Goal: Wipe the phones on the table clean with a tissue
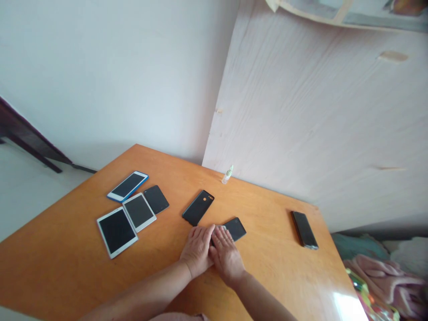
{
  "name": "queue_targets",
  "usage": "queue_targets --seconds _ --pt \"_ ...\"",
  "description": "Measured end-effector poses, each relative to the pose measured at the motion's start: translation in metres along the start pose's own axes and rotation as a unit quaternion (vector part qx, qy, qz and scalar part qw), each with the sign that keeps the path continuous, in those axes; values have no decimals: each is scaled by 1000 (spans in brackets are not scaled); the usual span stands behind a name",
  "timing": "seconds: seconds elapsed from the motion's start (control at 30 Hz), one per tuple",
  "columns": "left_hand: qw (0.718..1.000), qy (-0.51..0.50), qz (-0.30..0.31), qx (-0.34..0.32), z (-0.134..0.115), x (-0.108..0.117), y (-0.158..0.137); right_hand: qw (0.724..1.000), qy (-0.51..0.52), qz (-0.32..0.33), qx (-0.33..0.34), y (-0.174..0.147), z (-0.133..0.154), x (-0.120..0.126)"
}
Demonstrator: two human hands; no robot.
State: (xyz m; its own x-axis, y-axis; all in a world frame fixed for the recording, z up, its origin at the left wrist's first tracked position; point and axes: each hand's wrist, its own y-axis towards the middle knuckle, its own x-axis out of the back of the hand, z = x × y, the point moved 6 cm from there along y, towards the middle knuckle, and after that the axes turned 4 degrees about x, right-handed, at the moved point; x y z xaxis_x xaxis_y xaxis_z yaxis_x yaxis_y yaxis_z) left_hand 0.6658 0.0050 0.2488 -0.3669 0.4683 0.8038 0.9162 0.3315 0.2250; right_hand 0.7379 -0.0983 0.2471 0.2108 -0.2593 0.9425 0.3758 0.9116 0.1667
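A dark phone (236,228) lies at the front middle of the table, its near part covered by my hands. My left hand (198,249) is closed at the phone's near left end, thumb towards the other hand. My right hand (228,257) lies over the phone with its fingers together, pressed on it. A small pale edge (223,227) shows at the right fingertips; what it belongs to is hidden. Just beyond my left hand rests a black phone case (198,207) with camera cutouts.
To the left lie a blue-edged white phone (127,186), two white-framed devices (117,232) (139,211) and a black phone (156,199). A small clear bottle (227,174) stands by the wall. Another black phone (304,229) lies far right on the wooden table (267,267).
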Motion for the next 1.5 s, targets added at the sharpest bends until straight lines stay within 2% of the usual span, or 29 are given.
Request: queue_targets --seconds 0.07,0.1,0.2,0.23,0.27,0.37,0.43,0.5,0.6,0.63,0.67,0.77,0.83,0.87,1.0,1.03,1.07,1.17,1.23,1.27,1.4,1.43,1.5 --pt "1000 0 1 -3 0 -1 0 999 9 21 40 -3 8 0" --pt "1000 2 2 -1 0 -1 0 1000 3 14 23 -2 3 3" --pt "1000 9 2 10 1 -1 0 993 -35 -43 -106 0 -23 12" --pt "1000 8 2 11 1 -1 -1 990 -40 -52 -126 1 -25 12" --pt "1000 7 1 10 1 -1 -1 991 -36 -49 -118 1 -20 10" --pt "1000 -1 1 5 1 -2 -1 1000 0 -2 -3 -1 9 -1" --pt "1000 -2 3 5 2 -2 -2 999 8 14 35 -6 14 -3" --pt "1000 4 4 11 1 -2 -1 1000 -11 -3 -6 -8 -2 1" --pt "1000 13 4 12 1 -2 -1 987 -57 -60 -140 -14 -33 10" --pt "1000 14 2 10 1 -1 -1 983 -64 -69 -158 -16 -34 10" --pt "1000 15 0 8 1 -1 -1 985 -62 -67 -149 -18 -29 8" --pt "1000 13 -5 -1 3 -1 -1 999 -25 -14 -19 -23 3 -3" --pt "1000 12 -5 -5 3 -1 -1 1000 -8 11 25 -28 10 -5" --pt "1000 13 -7 -6 3 -1 -1 1000 -10 5 7 -29 4 -3" --pt "1000 17 -20 -8 1 0 -1 981 -46 -83 -169 -36 -38 12" --pt "1000 18 -19 -8 1 0 -1 979 -47 -93 -176 -39 -38 12" --pt "1000 18 -17 -8 2 0 -1 983 -41 -91 -156 -40 -33 11" --pt "1000 20 -10 -11 3 -1 -1 999 -3 -37 -21 -44 -3 1" --pt "1000 20 -11 -14 3 0 -1 1000 9 -13 14 -45 3 1" --pt "1000 21 -13 -15 3 0 0 1000 4 -18 -4 -44 -3 4" --pt "1000 19 -14 -13 2 1 0 982 -33 -95 -160 -39 -32 19" --pt "1000 18 -12 -12 2 1 0 981 -28 -99 -162 -38 -29 18" --pt "1000 15 -7 -10 4 -1 -1 993 2 -73 -95 -33 -7 12"
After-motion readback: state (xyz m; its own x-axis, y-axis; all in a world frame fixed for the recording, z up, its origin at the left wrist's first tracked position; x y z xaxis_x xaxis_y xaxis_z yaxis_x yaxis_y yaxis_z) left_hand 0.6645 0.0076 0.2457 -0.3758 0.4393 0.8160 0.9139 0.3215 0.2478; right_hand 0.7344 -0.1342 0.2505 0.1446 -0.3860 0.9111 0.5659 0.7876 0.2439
